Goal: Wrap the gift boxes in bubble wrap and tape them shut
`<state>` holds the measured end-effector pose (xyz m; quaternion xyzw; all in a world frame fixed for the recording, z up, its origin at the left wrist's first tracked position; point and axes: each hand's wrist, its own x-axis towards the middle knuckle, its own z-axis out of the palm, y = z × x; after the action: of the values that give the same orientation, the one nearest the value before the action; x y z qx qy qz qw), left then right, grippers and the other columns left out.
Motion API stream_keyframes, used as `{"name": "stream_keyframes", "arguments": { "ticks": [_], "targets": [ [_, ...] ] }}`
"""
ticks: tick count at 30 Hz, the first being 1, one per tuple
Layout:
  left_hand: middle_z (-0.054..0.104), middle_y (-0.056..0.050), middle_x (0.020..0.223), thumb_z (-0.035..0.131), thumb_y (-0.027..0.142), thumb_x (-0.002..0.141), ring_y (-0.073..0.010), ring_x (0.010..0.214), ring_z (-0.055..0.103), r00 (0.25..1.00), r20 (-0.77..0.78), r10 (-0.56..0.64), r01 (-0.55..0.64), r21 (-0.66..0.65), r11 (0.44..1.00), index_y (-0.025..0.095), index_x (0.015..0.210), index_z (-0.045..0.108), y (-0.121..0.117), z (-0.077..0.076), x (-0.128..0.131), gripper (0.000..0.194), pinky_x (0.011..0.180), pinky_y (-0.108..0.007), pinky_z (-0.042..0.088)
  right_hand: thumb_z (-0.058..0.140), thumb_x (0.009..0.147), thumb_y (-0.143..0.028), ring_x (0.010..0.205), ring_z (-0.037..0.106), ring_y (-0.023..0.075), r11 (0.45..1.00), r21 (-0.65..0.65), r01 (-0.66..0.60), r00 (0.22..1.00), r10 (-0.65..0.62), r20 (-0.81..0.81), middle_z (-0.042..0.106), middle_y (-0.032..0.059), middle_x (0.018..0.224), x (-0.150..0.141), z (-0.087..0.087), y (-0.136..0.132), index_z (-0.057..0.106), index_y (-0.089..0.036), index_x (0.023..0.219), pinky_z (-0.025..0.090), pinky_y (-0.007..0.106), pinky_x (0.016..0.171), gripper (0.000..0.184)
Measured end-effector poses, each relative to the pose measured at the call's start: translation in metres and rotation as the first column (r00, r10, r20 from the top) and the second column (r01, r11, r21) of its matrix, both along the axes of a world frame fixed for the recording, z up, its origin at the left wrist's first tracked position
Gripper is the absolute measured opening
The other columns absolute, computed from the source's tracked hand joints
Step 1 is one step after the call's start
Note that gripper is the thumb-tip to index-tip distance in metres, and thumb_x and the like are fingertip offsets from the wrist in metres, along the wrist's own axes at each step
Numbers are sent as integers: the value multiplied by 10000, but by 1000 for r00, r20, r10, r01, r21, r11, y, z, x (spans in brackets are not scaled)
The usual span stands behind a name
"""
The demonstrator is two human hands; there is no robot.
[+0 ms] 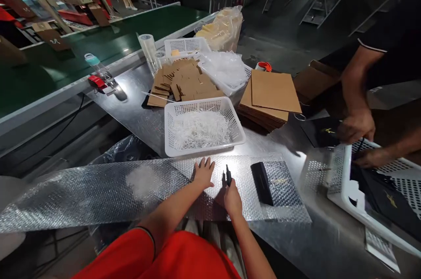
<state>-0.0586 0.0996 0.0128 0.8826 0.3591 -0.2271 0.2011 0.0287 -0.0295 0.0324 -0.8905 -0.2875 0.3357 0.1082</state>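
Left hand [203, 176] flat, fingers spread on bubble wrap [95, 198], probably steadying it. Right hand [233, 200] curled around slim black tool [228, 176], likely cutter, tip pointing away from body. Bubble wrap lines table's [329, 230] near edge, overhangs left edge; black packet [262, 184] toward near-right corner, partly covered, likely for padding.

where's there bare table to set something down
The metal table shows bare between the red item and the basket of white shreds, and at lower right between the bubble wrap and the other person's basket. It's crowded at the back, with cardboard pieces and a brown cardboard stack.
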Motion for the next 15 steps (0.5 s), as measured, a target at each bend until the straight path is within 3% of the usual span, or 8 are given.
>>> {"name": "stream_keyframes", "arguments": {
  "ticks": [7, 15],
  "targets": [
    [148, -115, 1701, 787, 420, 760, -374, 1551, 166, 1000, 13, 8, -8, 9, 1000, 250, 1621, 190, 2, 3, 1, 1061, 1206, -633, 255, 355, 922, -75, 1094, 678, 289, 988, -116, -107, 994, 110, 22, 590, 254, 1296, -10, -6, 49, 281, -73, 1526, 485, 363, 863, 608],
    [141, -107, 1705, 760, 403, 767, -374, 1549, 168, 1000, -16, -13, 14, 32, 999, 246, 1629, 143, 2, 1, 0, 1072, 1209, -622, 268, 365, 925, -82, 1069, 688, 299, 972, -157, -173, 981, 184, 56, 562, 274, 1302, -11, -15, 51, 271, -44, 1513, 502, 381, 848, 597]
  ]
}}
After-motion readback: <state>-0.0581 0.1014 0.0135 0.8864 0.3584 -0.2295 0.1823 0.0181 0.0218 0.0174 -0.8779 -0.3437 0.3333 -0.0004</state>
